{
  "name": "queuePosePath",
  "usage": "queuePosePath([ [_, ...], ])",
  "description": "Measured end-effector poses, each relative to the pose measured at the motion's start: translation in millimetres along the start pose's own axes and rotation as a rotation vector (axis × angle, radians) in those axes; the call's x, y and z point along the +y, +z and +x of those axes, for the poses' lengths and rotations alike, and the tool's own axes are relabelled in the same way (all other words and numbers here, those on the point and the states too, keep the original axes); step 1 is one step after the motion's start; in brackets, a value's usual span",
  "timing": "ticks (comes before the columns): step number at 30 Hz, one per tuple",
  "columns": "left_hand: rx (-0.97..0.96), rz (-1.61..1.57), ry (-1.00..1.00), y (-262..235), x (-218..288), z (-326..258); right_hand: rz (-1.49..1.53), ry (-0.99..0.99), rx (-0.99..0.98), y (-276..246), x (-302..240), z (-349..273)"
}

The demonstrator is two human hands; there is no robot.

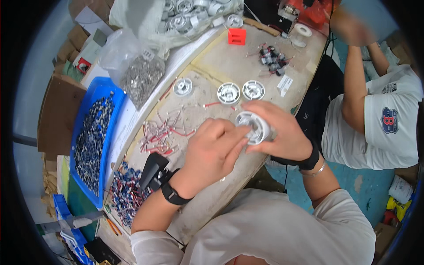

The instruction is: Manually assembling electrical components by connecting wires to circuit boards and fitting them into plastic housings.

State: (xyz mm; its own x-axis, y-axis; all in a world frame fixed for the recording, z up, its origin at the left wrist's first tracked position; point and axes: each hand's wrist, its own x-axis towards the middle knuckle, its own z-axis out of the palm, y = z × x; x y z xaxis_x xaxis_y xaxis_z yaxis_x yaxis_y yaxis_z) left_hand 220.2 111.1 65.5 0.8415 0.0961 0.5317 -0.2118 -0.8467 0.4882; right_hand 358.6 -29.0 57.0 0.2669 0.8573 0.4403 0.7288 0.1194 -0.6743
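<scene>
My right hand (287,134) grips a round white plastic housing (260,128) by its outer wall, its open face tilted toward my left hand. The fingers of my left hand (214,145) are pinched together and reach into that face; whatever they hold, if anything, is too small to make out. Just beyond my hands, two similar white housings (229,93) (253,90) lie side by side on the table, and a third housing (183,87) sits farther left. Left of my left hand is a loose heap of red and white wires (163,132).
A blue tray (110,132) of small parts, a clear bag of metal pieces (141,79) and a sack of white housings (185,17) line the left and back. A red block (236,36), small wired components (274,59) and a spool (301,34) stand far off. A co-worker (371,115) sits at right.
</scene>
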Motion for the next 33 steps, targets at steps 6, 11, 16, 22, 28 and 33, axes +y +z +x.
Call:
queuePosePath([
  [6, -0.198, 0.146, 0.116, 0, 3, 6, 0.193, -0.082, -0.097, 9, 5, -1],
  [11, -0.083, 0.191, 0.26, -2, 7, 1, 0.142, -0.079, -0.028, 3, 0, -6],
  [16, -0.478, -0.208, -0.003, -17, 9, 7, 0.148, -0.063, 0.014, -6, 11, -3],
  [22, 0.057, -0.828, -0.673, 9, 4, 15, 0.06, -0.04, 0.114, 0, 3, 1],
  [28, -0.028, -1.456, -0.862, 27, 2, 19, -0.004, -0.11, 0.202, 7, 7, -1],
  [33, 0.077, -1.594, -0.788, 39, 5, 11, -0.069, -0.152, 0.306, 17, 4, -2],
])
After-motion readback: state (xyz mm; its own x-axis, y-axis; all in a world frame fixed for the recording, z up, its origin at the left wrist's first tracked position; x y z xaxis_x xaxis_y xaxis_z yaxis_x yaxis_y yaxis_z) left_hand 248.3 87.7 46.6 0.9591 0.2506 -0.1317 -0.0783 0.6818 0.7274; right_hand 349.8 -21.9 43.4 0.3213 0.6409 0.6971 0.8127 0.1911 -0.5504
